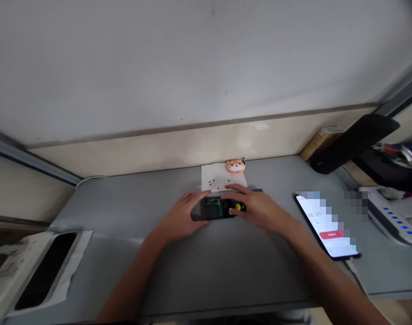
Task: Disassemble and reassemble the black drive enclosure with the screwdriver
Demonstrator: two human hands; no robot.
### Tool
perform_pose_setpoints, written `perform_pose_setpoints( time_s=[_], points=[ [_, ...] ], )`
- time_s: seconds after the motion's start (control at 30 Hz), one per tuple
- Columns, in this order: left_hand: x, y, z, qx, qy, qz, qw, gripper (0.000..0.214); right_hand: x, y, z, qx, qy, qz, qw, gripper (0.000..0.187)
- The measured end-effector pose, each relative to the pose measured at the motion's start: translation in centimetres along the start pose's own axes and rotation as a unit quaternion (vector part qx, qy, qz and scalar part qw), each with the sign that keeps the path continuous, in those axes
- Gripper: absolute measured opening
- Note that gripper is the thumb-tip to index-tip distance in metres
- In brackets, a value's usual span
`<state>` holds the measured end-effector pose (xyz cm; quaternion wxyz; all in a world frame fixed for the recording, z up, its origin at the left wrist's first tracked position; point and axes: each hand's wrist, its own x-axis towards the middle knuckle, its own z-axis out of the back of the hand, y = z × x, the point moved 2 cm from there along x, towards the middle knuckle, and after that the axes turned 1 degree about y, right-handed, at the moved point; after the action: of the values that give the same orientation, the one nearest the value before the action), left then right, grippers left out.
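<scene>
A flat dark device with an exposed green circuit board [212, 201] lies on the grey table in front of me. My left hand [183, 215] holds its left end, fingers along the far edge and thumb along the near edge. Over its right part is my right hand [256, 206], with a small black tool with a yellow end [239, 207], probably a screwdriver, between thumb and fingers. The tool's tip is hidden. Just beyond the device, several tiny dark pieces, probably screws [210, 182], lie on a white paper sheet [206, 174].
An orange animal-faced case [236, 166] sits on the paper's far edge. To the right are a lit phone [322, 221] with a cable, a white power strip [391, 216] and a black cylindrical object [354, 142]. A dark-screened phone [46, 271] lies at left.
</scene>
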<state>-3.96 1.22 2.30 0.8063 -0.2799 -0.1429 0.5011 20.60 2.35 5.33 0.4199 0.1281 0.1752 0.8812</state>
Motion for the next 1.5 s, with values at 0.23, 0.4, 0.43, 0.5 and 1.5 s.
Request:
perform_pose_setpoints(
  time_s=[0.23, 0.4, 0.43, 0.5, 1.5],
  points=[
    [0.5, -2.2, -0.6, 0.064, -0.029, -0.068, 0.995, 0.063, -1.9, -1.8, 4.7, 0.236, -0.412, -0.102, 0.874, 0.033],
    [2.2, -3.9, -1.6, 0.082, 0.007, -0.119, 0.990, 0.066, -1.9, -3.5, 4.0, 0.297, -0.468, -0.210, 0.805, 0.060],
    [2.5, -4.1, -1.8, 0.086, 0.008, -0.122, 0.989, 0.066, -1.7, -3.8, 3.5, 0.296, -0.464, -0.234, 0.802, 0.061],
    [2.8, -4.3, -2.2, 0.093, 0.000, -0.122, 0.988, 0.064, -1.2, -4.0, 2.6, 0.291, -0.454, -0.257, 0.802, 0.061],
    [2.6, -2.6, -3.6, 0.029, -0.022, -0.040, 0.999, 0.061, 0.8, -3.8, -0.2, 0.439, -0.397, -0.340, 0.731, 0.055]
  ],
)
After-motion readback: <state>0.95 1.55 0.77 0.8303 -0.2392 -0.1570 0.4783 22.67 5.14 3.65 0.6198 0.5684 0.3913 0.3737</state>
